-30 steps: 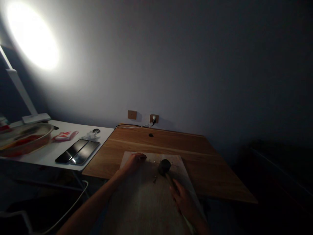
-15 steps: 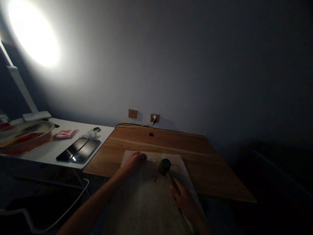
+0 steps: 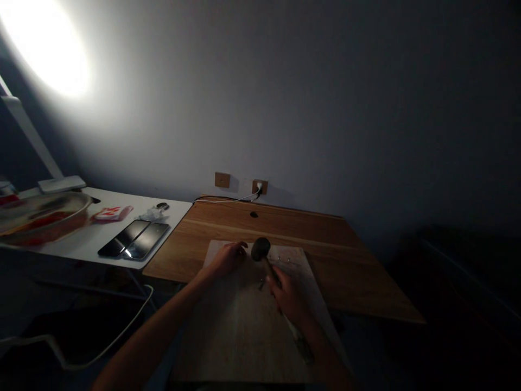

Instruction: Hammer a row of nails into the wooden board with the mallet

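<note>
My right hand (image 3: 288, 296) is wrapped round the wooden handle of a mallet (image 3: 260, 248). Its dark, rounded head is just right of my left fingertips, over the far part of a pale wooden board (image 3: 240, 336). My left hand (image 3: 231, 258) rests at the board's far left, fingers curled together; whatever they pinch is too dark and small to name. Small shiny nails (image 3: 288, 260) stand in the board's far right part. Another small nail-like piece (image 3: 261, 283) lies nearer me, beside my right hand.
The board lies on a brown wooden desk (image 3: 350, 271). On the white table (image 3: 85, 239) to the left are two dark phones (image 3: 146, 240), a red-and-white packet (image 3: 113, 213), a plastic-wrapped tub (image 3: 44, 220) and a lit lamp (image 3: 61, 183). A cable runs to a wall socket (image 3: 260, 187).
The mallet head has moved left and away from me, closer to my left hand, and my right hand has followed. My left hand stays at about the same place on the board.
</note>
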{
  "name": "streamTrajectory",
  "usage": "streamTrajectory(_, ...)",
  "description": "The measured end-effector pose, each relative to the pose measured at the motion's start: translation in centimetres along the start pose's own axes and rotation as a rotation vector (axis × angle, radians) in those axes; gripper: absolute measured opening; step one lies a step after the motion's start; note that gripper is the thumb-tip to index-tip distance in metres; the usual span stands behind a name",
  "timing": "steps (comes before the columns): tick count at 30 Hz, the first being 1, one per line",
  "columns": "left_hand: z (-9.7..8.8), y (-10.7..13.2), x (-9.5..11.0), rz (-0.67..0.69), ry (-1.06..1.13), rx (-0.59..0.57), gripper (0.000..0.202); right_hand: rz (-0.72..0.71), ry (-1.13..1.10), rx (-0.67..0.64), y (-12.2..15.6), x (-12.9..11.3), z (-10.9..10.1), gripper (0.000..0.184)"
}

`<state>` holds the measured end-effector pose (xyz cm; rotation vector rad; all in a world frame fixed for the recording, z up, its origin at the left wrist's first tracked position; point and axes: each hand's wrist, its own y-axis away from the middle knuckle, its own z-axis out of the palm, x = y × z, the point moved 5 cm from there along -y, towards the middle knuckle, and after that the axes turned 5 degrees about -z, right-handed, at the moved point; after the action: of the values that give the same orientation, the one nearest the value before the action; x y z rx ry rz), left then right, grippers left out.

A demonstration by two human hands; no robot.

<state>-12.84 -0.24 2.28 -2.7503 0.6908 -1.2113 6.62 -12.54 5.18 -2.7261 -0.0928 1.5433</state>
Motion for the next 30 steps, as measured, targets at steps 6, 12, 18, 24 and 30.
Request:
streamTrajectory(6, 0.0, -0.1, 0.1, 0.002, 0.024, 0.011, 0.041, -0.007, 0.003, -0.032, -1.7, -1.6, 1.4, 0.042)
streamTrajectory(12, -0.3, 0.0, 0.3, -0.069, 0.030, -0.014, 0.055, -0.030, 0.124, -0.069, -1.8, -2.1, 1.6, 0.047)
streamTrajectory(18, -0.6, 0.1, 0.5, -0.065, 0.017, 0.026, 0.049, 0.010, 0.161, -0.093, -1.8, -1.9, 2.1, 0.049)
streamTrajectory(24, -0.4, 0.1, 0.0, -0.060, 0.027, 0.027, 0.044, -0.014, 0.182, -0.081, -1.9, -2.0, 2.3, 0.053)
streamTrajectory(30, -0.3, 0.1, 0.0, -0.011, 0.043, 0.024, 0.049, -0.002, 0.147, -0.076, -1.9, -2.0, 2.3, 0.053)
